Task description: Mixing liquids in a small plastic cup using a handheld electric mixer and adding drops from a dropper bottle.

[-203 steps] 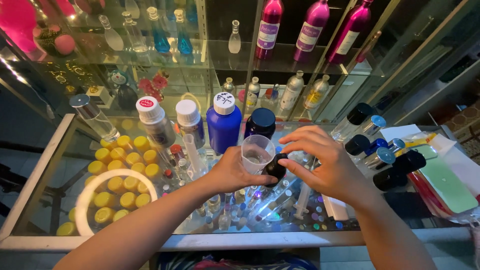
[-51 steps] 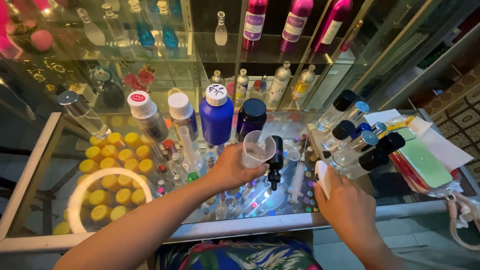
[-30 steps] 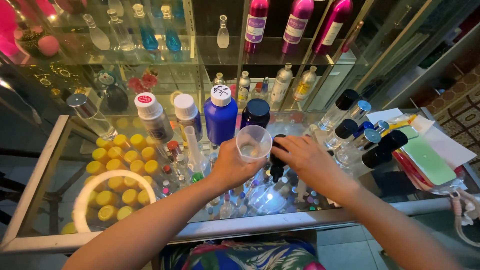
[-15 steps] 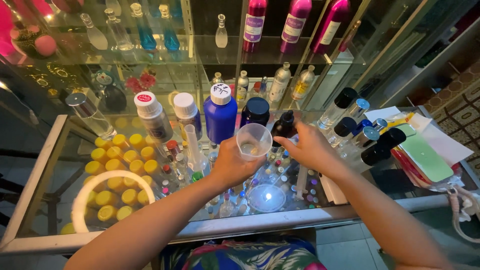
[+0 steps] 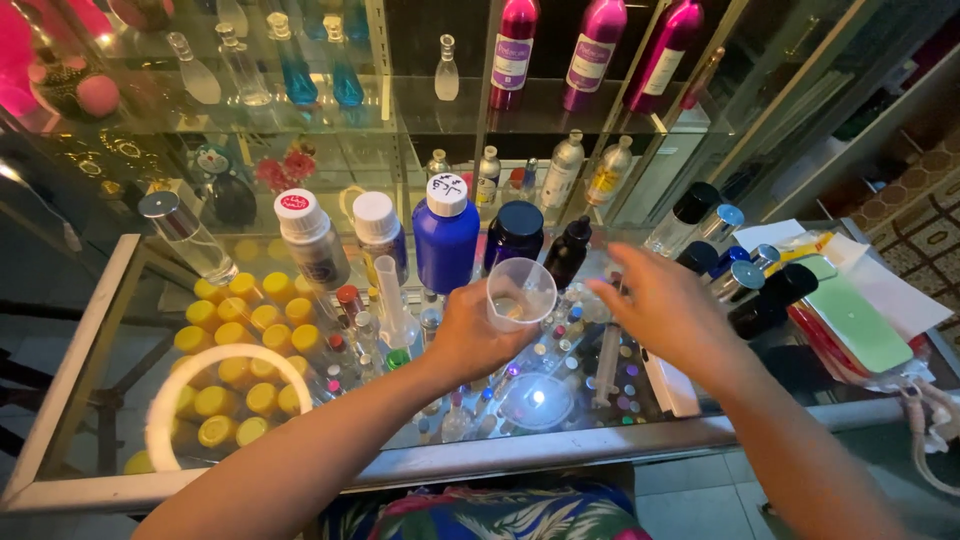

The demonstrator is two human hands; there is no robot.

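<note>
**Clear cup held over the glass surface, other hand open beside it**

Nearest the person, the metal front rim of the glass surface (image 5: pixel 560 455) runs across the view, with a white ring (image 5: pixel 225 400) reflected near its left end. Just beyond the rim, the left hand (image 5: pixel 465 335) grips a clear plastic measuring cup (image 5: pixel 520 295), fingers wrapped round its lower wall, and holds it upright above the glass. There seems to be a little clear liquid at the bottom of the cup. To the right of the cup, the right hand (image 5: pixel 665 310) hovers empty, fingers spread and loosely open; it is somewhat blurred. A syringe (image 5: pixel 606 365) lies on the glass below and right of the cup.

Left of the cup sits a cluster of yellow caps (image 5: pixel 245 340). Just behind the cup stand a small dark dropper bottle (image 5: pixel 568 250), a dark blue jar (image 5: pixel 514 233) and a blue bottle with a white cap (image 5: pixel 446 240). Furthest behind the cup, three magenta bottles (image 5: pixel 595 50) stand on a glass shelf.
</note>
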